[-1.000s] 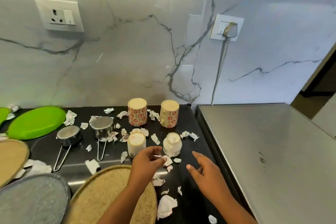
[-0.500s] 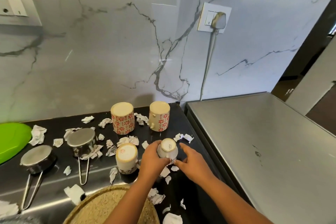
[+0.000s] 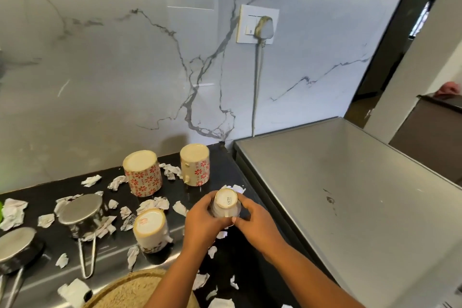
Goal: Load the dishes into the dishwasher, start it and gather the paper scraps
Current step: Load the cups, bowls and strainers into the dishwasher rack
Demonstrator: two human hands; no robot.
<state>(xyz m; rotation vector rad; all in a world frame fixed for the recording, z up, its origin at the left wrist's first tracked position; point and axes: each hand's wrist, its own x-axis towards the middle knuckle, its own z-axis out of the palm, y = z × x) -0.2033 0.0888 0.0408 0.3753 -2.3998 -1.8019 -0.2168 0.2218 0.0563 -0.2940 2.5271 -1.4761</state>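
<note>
A small white cup (image 3: 226,202), upside down, is held between both hands over the dark counter (image 3: 220,165). My left hand (image 3: 202,222) grips its left side and my right hand (image 3: 252,222) grips its right side and handle. A second upturned white cup (image 3: 150,229) stands just to the left. Two red-flowered mugs (image 3: 142,172) (image 3: 195,165) stand upside down near the wall. Torn paper scraps (image 3: 117,182) lie scattered all over the counter. The grey top of the dishwasher (image 3: 350,195) is on the right.
Two upturned steel pans with wire handles (image 3: 81,212) (image 3: 17,247) sit at the left. A woven mat (image 3: 135,290) lies at the near edge. A plug and cord (image 3: 262,30) hang on the marble wall behind the dishwasher.
Both hands closed round the small white cup. The view has swung right, so the green plate and left mats have left the frame.
</note>
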